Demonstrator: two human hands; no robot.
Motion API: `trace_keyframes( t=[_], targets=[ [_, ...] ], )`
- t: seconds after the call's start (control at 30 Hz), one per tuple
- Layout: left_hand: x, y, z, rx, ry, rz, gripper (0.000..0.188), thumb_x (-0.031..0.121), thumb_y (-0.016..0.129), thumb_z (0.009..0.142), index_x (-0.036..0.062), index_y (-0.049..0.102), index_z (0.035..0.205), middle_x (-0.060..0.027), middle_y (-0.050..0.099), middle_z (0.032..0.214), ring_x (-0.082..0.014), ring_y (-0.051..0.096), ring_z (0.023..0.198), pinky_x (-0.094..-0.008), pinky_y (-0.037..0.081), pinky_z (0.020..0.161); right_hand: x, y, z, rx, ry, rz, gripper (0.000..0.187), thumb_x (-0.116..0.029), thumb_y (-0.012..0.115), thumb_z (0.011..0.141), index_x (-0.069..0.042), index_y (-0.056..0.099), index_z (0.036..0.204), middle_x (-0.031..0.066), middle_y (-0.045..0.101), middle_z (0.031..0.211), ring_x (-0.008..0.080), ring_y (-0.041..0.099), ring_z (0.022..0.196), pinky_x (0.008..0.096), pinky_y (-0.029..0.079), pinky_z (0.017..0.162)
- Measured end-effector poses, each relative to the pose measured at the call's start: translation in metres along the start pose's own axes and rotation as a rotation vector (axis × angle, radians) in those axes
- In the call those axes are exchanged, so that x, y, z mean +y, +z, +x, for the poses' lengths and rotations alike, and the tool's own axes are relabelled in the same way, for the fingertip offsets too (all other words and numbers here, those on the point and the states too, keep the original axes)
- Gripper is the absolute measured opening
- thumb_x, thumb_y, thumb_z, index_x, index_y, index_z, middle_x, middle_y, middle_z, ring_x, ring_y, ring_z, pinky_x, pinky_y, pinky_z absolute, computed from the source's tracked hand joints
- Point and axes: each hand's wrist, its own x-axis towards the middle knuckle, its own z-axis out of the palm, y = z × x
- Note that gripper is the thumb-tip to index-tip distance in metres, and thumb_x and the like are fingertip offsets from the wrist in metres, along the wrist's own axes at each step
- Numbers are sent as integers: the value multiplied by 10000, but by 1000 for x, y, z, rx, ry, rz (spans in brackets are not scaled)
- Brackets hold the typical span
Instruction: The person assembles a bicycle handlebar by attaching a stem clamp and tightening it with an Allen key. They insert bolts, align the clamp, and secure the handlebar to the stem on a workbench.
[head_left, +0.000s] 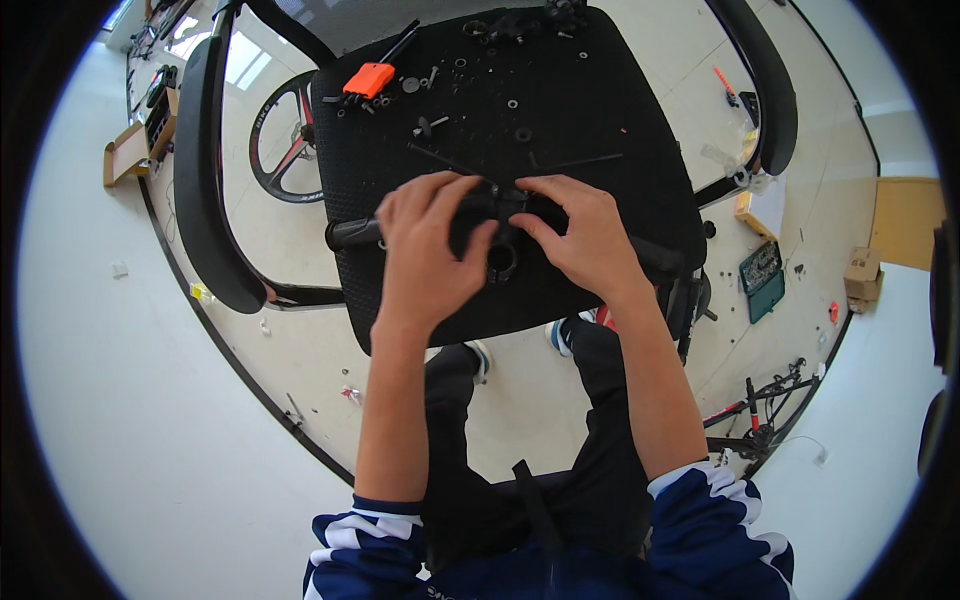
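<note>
A black bicycle handlebar (352, 234) lies across the black chair seat (590, 110), its middle between my hands. At that middle sits a black stem (502, 264) with a round open clamp ring toward me. My left hand (432, 235) is curled over the bar just left of the stem, fingers bent and thumb on the near side. My right hand (585, 235) pinches the clamp area of the stem from the right, between thumb and forefinger. Black hex keys (585, 161) rest on the seat just beyond my fingertips. The exact contact under my fingers is partly hidden.
An orange hex-key holder (369, 80) sits far left on the seat among loose bolts and washers (513, 104). Chair armrests (205, 180) rise on both sides. On the floor are a spoked wheel (285, 140), a green bit case (764, 285) and a bicycle frame (755, 420).
</note>
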Motion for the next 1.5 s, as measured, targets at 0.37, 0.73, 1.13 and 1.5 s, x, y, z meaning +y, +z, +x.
trace_keyframes(
  t=[0.37,0.73,1.13,1.5],
  targets=[
    [35,28,-29,-221,-433,-120,261,164,755,807,-56,627,866,-162,641,664,-328,647,590,-390,493,561,-15,1,-16,59,-63,28,341,-65,775,787,19,701,1110,149,703,1092,310,699,954,345,558,846],
    [29,26,-22,-101,-342,-266,251,90,720,838,-45,623,1027,-156,591,869,-329,635,727,-392,503,623,-25,-39,-20,-56,53,372,293,-1,746,801,30,707,1089,158,714,1064,248,716,960,315,564,848],
    [20,22,-11,-271,-343,-606,274,-35,658,825,-36,593,1090,-119,552,943,-278,585,745,-378,481,662,52,-45,8,174,50,-429,114,-47,685,878,-4,708,982,105,667,902,287,674,840,356,544,793],
    [15,29,-15,-249,-237,-453,296,-7,655,806,60,683,1093,-122,616,975,-306,570,936,-395,419,885,-13,-27,3,240,42,516,77,31,668,935,38,657,1011,63,705,894,127,698,832,255,568,785]
  ],
)
